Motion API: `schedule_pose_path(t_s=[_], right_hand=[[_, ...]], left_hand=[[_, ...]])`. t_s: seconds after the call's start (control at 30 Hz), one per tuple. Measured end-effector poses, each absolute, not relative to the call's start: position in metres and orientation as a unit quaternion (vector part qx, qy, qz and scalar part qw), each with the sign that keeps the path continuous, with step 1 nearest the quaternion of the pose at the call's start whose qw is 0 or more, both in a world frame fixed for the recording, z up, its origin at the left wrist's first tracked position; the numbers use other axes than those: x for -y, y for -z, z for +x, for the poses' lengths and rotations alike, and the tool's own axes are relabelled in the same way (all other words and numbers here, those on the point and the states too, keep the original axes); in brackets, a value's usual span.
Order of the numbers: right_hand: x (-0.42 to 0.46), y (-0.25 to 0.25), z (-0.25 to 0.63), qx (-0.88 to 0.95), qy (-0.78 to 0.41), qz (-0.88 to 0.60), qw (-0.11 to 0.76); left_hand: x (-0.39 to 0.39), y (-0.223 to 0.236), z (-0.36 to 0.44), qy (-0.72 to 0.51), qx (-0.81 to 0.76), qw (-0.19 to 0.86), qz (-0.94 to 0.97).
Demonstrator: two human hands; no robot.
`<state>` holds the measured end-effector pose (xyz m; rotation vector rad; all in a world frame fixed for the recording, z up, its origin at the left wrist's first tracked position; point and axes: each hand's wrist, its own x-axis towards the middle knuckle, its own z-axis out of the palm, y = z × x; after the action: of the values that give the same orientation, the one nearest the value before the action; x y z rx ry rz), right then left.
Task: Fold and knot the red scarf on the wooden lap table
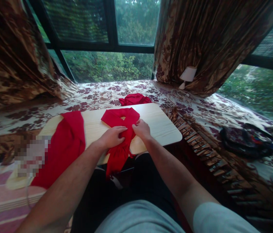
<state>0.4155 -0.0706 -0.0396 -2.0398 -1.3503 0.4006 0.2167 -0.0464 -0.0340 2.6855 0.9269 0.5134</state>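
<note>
The red scarf point(128, 129) is spread on the pale wooden desk point(162, 121), directly beneath and between the fingers of both hands. It is laid in a crossed loop, with a small gap left just beyond the fingertips and a gathered tail hung over the near edge of the desk, on the wearer's side of the fingers. The left hand point(112, 137) is laid on the scarf's left side, its thumb held well apart from the straightened fingers, and no firm hold is shown there. By the right hand point(142, 129) the scarf's right edge is touched; its fingers are bent inward and nearly closed, but whether cloth is pinched between them cannot be told. To the left of the left fingers, a second red cloth point(72, 142) is laid lengthwise over the desk, and beyond that a blurred object point(32, 157) can be seen, its kind hidden. Farther forward than the fingers, just past the desk's far edge, a bunched red cloth point(136, 99) is rested on a flowered cover point(97, 94). Ahead and to the right of the right fingers, a white lamp point(188, 74) is stood near a brown curtain point(187, 35); well to their right, a dark bag point(238, 140) is placed on the cover.
</note>
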Motion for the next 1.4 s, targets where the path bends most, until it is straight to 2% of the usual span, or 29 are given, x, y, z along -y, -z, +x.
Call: schedule_pose_path(t_s=[0.13, 0.23, 0.33, 0.43, 0.6, 0.73, 0.97, 1.1, 1.23, 1.3, 1.4], right_hand=[[0.065, 0.032, 0.425, 0.551, -0.293, -0.706, 0.335], [0.061, 0.034, 0.423, 0.515, -0.39, -0.649, 0.403], [0.059, 0.036, 0.415, 0.428, -0.487, -0.581, 0.492], [0.056, 0.035, 0.408, 0.329, -0.585, -0.502, 0.546], [0.053, 0.031, 0.399, 0.241, -0.62, -0.416, 0.62], [0.055, 0.024, 0.396, 0.252, -0.632, -0.363, 0.637], [0.064, 0.009, 0.402, 0.281, -0.647, -0.363, 0.609], [0.066, 0.008, 0.402, 0.33, -0.651, -0.355, 0.584], [0.068, 0.015, 0.403, 0.35, -0.611, -0.415, 0.575], [0.073, 0.02, 0.405, 0.383, -0.616, -0.448, 0.523], [0.086, 0.027, 0.409, 0.451, -0.669, -0.44, 0.394]], left_hand=[[0.045, 0.033, 0.222, -0.182, -0.32, 0.116, 0.922], [0.043, 0.035, 0.224, -0.193, -0.316, 0.112, 0.922], [0.041, 0.037, 0.224, -0.205, -0.327, 0.114, 0.916], [0.04, 0.035, 0.225, -0.221, -0.349, 0.107, 0.905], [0.039, 0.031, 0.229, -0.257, -0.367, 0.121, 0.886], [0.042, 0.029, 0.233, -0.295, -0.405, 0.132, 0.855], [0.043, 0.028, 0.234, -0.308, -0.435, 0.163, 0.83], [0.039, 0.03, 0.232, -0.302, -0.495, 0.144, 0.802], [0.037, 0.031, 0.233, -0.327, -0.494, 0.158, 0.79], [0.035, 0.03, 0.235, -0.345, -0.5, 0.183, 0.773], [0.027, 0.026, 0.235, -0.365, -0.502, 0.223, 0.752]])
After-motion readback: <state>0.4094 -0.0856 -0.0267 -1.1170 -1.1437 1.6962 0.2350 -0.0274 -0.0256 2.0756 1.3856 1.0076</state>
